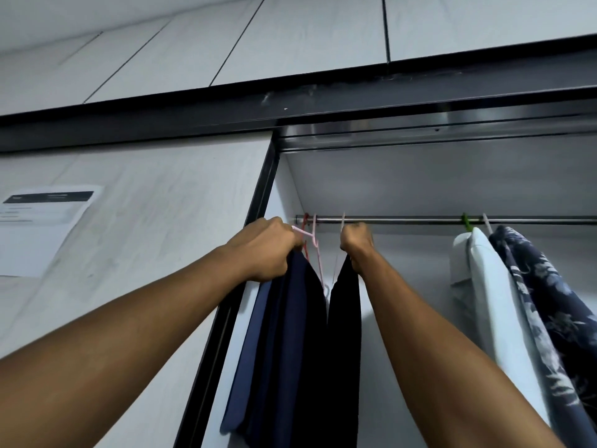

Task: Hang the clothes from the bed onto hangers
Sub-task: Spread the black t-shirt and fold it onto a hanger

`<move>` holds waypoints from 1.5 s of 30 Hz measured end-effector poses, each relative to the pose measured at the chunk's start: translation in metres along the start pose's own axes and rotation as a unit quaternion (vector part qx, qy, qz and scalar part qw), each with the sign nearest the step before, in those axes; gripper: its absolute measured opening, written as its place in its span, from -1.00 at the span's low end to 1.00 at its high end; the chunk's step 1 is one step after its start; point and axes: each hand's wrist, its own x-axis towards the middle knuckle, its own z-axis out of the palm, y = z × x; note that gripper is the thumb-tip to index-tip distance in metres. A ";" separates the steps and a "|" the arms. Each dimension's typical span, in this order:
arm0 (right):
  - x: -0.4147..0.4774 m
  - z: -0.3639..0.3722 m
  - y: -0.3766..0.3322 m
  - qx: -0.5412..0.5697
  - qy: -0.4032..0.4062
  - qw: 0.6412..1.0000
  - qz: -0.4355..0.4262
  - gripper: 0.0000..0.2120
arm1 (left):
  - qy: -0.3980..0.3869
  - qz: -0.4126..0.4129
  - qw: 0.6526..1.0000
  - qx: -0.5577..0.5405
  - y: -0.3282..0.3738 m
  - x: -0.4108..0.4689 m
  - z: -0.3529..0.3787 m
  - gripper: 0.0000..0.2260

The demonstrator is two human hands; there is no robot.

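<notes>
Both arms reach up into an open wardrobe toward its metal rail (403,220). My left hand (266,248) grips the top of a dark navy garment (290,334) together with a pink hanger (315,244) whose hook sits on the rail's left end. My right hand (357,242) grips the top of a black garment (345,334) on a pale hanger, its hook (342,221) over the rail. Both garments hang straight down side by side.
A white shirt (484,286) on a green hanger and a dark floral shirt (542,302) hang further right on the rail. The wardrobe's black frame (258,202) stands left of my hands. A printed paper sheet (42,221) is stuck on the closed door.
</notes>
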 end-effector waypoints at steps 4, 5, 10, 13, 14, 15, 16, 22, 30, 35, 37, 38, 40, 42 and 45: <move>-0.007 0.028 0.001 0.018 -0.033 0.999 0.004 -0.72 | -0.020 -0.010 1.000 0.004 0.000 0.002 -0.007 -0.50; -0.013 0.031 -0.002 0.020 -0.041 0.999 0.005 -0.71 | -0.023 -0.012 1.000 0.011 0.001 0.002 -0.008 -0.52; -0.023 0.051 -0.017 0.044 -0.109 0.993 -0.017 -0.68 | -0.048 -0.010 0.998 0.041 0.001 0.000 -0.018 -0.60; -0.013 0.066 -0.016 0.066 -0.117 0.991 -0.010 -0.76 | -0.057 -0.010 0.997 0.053 0.001 -0.002 -0.025 -0.63; 0.000 0.074 -0.010 0.082 -0.126 0.989 -0.005 -0.72 | -0.059 -0.014 0.997 0.047 0.001 -0.002 -0.026 -0.62; 0.012 0.084 -0.003 0.101 -0.139 0.985 -0.003 -0.63 | -0.061 -0.016 0.997 0.043 0.001 -0.003 -0.027 -0.62; 0.022 0.089 0.003 0.103 -0.150 0.983 -0.002 -0.55 | -0.058 -0.017 0.998 0.034 0.002 -0.003 -0.027 -0.62; -0.043 0.055 -0.013 0.127 -0.105 0.986 -0.020 -0.39 | -0.025 -0.016 0.999 -0.028 0.008 -0.018 -0.026 -0.68; -0.172 -0.002 0.028 0.045 -0.073 0.996 -0.012 -0.76 | -0.003 -0.064 0.985 -0.159 0.045 -0.068 -0.010 -0.64; -0.264 -0.027 0.062 -0.003 -0.093 0.995 0.042 -0.88 | -0.029 -0.096 0.963 -0.248 0.095 -0.126 0.021 -0.67; -0.304 -0.038 0.079 -0.026 -0.104 0.991 0.077 -0.86 | -0.035 -0.113 0.952 -0.281 0.119 -0.157 0.032 -0.69; -0.325 -0.044 0.088 -0.030 -0.112 0.989 0.090 -0.84 | -0.041 -0.126 0.947 -0.291 0.132 -0.174 0.036 -0.70; -0.369 -0.056 0.108 -0.051 -0.136 0.981 0.126 -0.81 | -0.068 -0.144 0.937 -0.310 0.161 -0.213 0.043 -0.73; -0.410 -0.066 0.131 -0.081 -0.172 0.968 0.164 -0.82 | -0.114 -0.163 0.926 -0.320 0.188 -0.253 0.045 -0.74; -0.464 -0.082 0.156 -0.104 -0.215 0.950 0.203 -0.75 | -0.199 -0.183 0.909 -0.318 0.219 -0.309 0.033 -0.70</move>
